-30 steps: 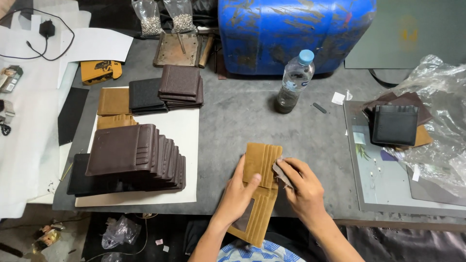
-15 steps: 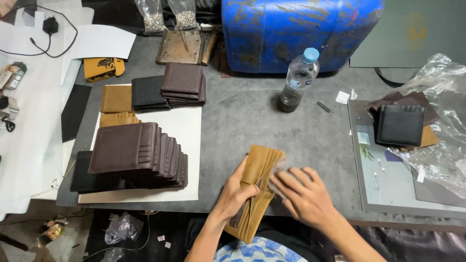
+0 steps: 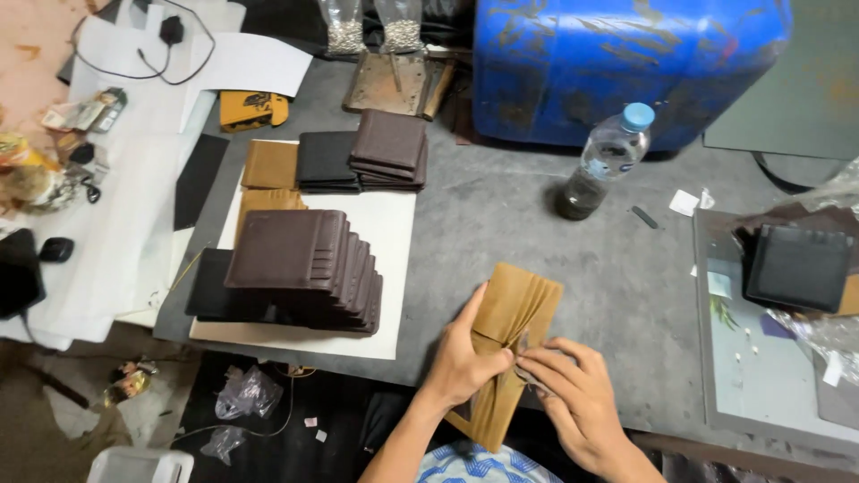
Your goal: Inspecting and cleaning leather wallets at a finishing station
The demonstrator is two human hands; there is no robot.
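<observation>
A tan leather wallet [image 3: 514, 313] lies unfolded over the near edge of the grey table. My left hand [image 3: 465, 358] grips it at the middle fold, thumb on top. My right hand [image 3: 573, 389] is beside it on the right, fingertips pinching a small greyish piece at the wallet's inner edge. Left of the hands, a row of dark brown wallets [image 3: 304, 268] stands stacked on a white sheet [image 3: 394, 233].
Black and brown wallet piles [image 3: 362, 156] sit further back with tan pieces [image 3: 268, 165]. A plastic water bottle [image 3: 599, 165] stands in front of a blue drum [image 3: 626, 63]. A black wallet [image 3: 796, 268] lies on plastic at the right. Cables and clutter fill the left.
The wallet has tilted and slid nearer the table edge. My right hand moved from lying flat beside it to pinching at its inner edge; my left hand shifted to the fold.
</observation>
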